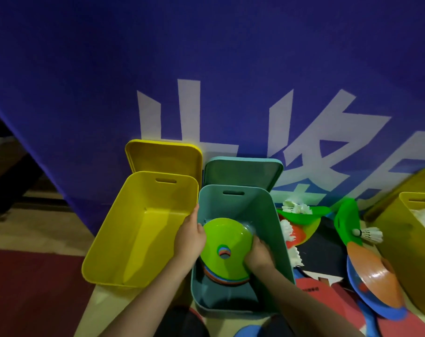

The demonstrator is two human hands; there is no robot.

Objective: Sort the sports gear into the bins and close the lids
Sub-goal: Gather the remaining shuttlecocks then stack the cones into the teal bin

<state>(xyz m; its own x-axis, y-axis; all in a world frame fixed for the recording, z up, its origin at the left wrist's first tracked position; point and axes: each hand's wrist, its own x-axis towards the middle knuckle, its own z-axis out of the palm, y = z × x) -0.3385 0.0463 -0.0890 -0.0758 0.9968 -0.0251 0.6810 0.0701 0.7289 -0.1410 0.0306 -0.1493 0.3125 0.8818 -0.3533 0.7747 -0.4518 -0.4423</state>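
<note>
A stack of disc cones (pixel 225 249), lime green on top with orange and blue edges below, sits inside the teal bin (pixel 274 229). My left hand (pixel 191 235) grips the stack's left rim and my right hand (pixel 257 255) grips its right rim. To the left stands a yellow bin (pixel 124 234) with nothing in it. A yellow lid (pixel 163 155) and a teal lid (pixel 243 171) lean against the blue banner behind the bins.
Right of the teal bin lie more disc cones (pixel 301 220), several white shuttlecocks (pixel 295 207), a green cone (pixel 347 222) and orange and blue paddles (pixel 374 276). Another yellow bin (pixel 408 242) with white contents stands at the far right. The blue banner (pixel 206 69) blocks the back.
</note>
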